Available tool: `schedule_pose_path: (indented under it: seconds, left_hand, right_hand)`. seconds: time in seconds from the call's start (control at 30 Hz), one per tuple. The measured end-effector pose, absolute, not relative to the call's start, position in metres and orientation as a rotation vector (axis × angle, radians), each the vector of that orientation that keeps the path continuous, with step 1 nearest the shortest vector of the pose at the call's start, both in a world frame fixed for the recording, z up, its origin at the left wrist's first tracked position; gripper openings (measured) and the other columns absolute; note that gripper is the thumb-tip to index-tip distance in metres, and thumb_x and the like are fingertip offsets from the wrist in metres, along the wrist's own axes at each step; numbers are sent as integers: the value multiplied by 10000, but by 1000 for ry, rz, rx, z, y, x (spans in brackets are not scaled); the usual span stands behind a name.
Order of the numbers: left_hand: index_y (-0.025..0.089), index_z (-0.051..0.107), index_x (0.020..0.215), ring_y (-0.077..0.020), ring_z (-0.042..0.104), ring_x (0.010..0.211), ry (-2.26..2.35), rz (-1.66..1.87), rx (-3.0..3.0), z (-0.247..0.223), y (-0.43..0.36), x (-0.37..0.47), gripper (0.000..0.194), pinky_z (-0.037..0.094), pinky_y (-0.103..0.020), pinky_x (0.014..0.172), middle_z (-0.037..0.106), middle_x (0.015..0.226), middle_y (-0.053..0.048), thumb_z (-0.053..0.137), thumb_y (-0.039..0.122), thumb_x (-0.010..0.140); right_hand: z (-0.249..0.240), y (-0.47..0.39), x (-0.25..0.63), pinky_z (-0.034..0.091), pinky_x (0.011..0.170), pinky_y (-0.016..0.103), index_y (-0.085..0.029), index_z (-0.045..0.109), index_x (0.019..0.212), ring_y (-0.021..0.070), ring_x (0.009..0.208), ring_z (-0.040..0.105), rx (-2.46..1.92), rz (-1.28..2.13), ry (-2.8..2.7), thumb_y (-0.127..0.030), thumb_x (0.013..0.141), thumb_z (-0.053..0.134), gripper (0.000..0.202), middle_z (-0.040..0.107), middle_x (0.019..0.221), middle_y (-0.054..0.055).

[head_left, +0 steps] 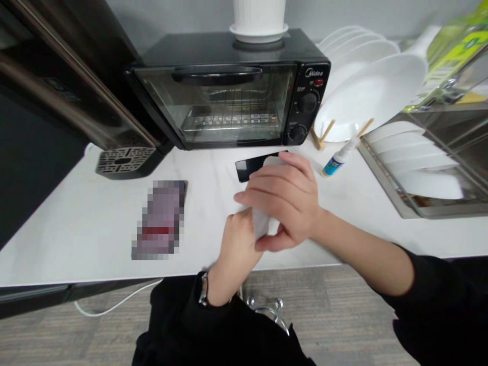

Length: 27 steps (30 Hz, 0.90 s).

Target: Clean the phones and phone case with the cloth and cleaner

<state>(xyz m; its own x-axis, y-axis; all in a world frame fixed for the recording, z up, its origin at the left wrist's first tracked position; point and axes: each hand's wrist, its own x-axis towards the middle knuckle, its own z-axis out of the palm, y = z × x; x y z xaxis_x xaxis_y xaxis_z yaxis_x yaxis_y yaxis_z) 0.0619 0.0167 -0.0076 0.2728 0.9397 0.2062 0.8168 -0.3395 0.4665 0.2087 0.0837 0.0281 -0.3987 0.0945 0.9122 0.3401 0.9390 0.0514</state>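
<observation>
My right hand (pixel 285 203) is closed on a thin white wipe (pixel 262 221), its fingers above and its thumb below. It crosses over my left hand (pixel 240 236), and the wipe appears to touch the back of that hand near the knuckles. My left fingers are hidden beneath the wipe and the right hand. A watch (pixel 204 288) circles my left wrist. Just beyond my hands lies a dark, glossy, flat object (pixel 246 168), partly covered by the right hand. To the right, a small spray bottle (pixel 335 162) with a blue label stands on the counter.
A black toaster oven (pixel 229 101) with a white pot (pixel 259 20) on top stands behind. A blurred-out purple item (pixel 160 218) lies left, near a drip tray (pixel 124 161). White plates (pixel 373 91) lean in a wooden rack; a metal dish rack (pixel 385 185) sits right.
</observation>
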Motion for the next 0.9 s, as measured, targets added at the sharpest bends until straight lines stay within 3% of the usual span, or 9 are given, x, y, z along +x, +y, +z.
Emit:
schedule_pose_path:
  seconds: [0.13,0.27,0.47,0.63,0.8,0.9]
  left_hand:
    - [160,714,977,-214,690,657,1751,675,2310,-8,17,63,255,454,-314,595,737,778,-67,464,190,1018]
    - [183,710,999,-192,696,669,1709,646,2368,-8,16,63,231,465,-292,606,740,788,-37,479,177,1005]
    - [163,716,945,-227,705,653,1768,719,2366,-9,17,63,260,445,-317,578,742,760,-65,477,221,1030]
    - [191,688,912,-205,692,655,1657,703,2408,-9,15,61,169,439,-302,573,737,760,-34,530,172,967]
    - [166,686,811,-213,662,570,1838,688,2363,-9,16,63,275,431,-322,542,721,689,-65,487,206,997]
    - [185,694,853,-211,687,629,1758,702,2385,-11,16,63,250,468,-312,574,735,735,-51,478,168,978]
  right_hand:
    - [30,87,211,424,1129,571,-236,667,1151,252,1070,673,-521,-150,-1918,-621,1068,229,589,712,1039,38]
    - [29,86,211,439,1152,530,-269,672,1174,223,1058,686,-377,-243,-1941,-675,1039,308,562,731,1037,6]
    - [31,93,216,419,1132,596,-208,691,1140,262,1073,697,-540,-213,-1907,-622,1066,259,603,757,1025,57]
    - [31,90,213,414,1191,530,-232,660,1247,226,1124,701,-340,-286,-1965,-650,1047,336,565,764,1122,24]
    - [33,90,214,364,1224,577,-236,634,1296,254,1215,666,-545,-191,-1973,-657,1061,204,646,748,1193,59]
    - [32,84,211,352,1251,534,-211,607,1337,213,1228,662,-442,-170,-1981,-584,1080,153,641,737,1228,42]
